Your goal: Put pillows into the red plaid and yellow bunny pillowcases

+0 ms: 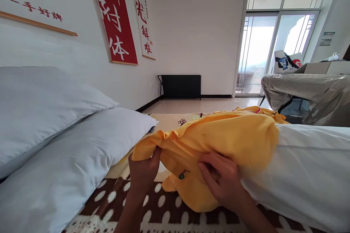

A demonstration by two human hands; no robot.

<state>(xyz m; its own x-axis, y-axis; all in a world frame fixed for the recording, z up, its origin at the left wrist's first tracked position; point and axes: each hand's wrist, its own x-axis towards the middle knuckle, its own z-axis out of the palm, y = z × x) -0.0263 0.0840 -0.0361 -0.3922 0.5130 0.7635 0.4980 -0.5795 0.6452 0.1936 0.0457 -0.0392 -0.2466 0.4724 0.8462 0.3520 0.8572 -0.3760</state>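
Observation:
A yellow pillowcase (pixel 232 131) is drawn partly over the end of a white pillow (pixel 306 167) on the right. Its loose part stretches leftward, wrinkled, with a small dark print on the lower flap. My left hand (pixel 143 169) grips the left end of the cloth between thumb and fingers. Closer to the covered end of the pillow, my right hand (pixel 221 180) pinches the near side of the pillowcase. The pillow's right part is bare, and its covered end is hidden under the yellow cloth.
Two white pillows (pixel 109 142) lie stacked at the left. Beneath everything is a brown blanket (pixel 109 185) with white spots. A folded black table (pixel 181 86) leans at the far wall. Right, a table (pixel 306 83) under a silvery cover bears boxes, near sliding glass doors (pixel 273 51).

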